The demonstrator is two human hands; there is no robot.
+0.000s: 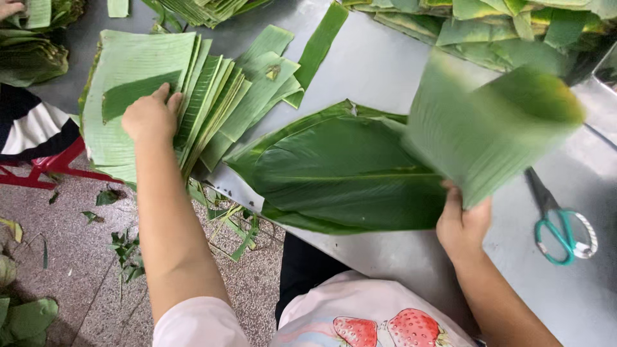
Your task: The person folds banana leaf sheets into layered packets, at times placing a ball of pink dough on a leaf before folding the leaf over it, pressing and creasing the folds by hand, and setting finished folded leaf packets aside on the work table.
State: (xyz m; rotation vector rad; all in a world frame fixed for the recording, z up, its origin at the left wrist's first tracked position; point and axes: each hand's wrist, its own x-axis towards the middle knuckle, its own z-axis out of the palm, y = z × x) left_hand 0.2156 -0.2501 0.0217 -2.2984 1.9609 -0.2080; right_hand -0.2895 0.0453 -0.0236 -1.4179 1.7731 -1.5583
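Note:
My left hand (152, 115) rests flat on a stack of cut banana-leaf sheets (135, 77) at the table's left edge, holding nothing. My right hand (463, 222) grips the lower edge of a pale green cut leaf sheet (488, 128), lifted off the table and blurred. Beneath it, several broad dark green whole leaves (340, 173) lie overlapped in the middle of the grey metal table (385, 64).
Teal-handled scissors (559, 225) lie at the right on the table. More leaf piles (508, 32) sit along the far edge and a bundle (32, 51) at top left. Leaf scraps (128, 250) litter the speckled floor, beside a red stool (51, 167).

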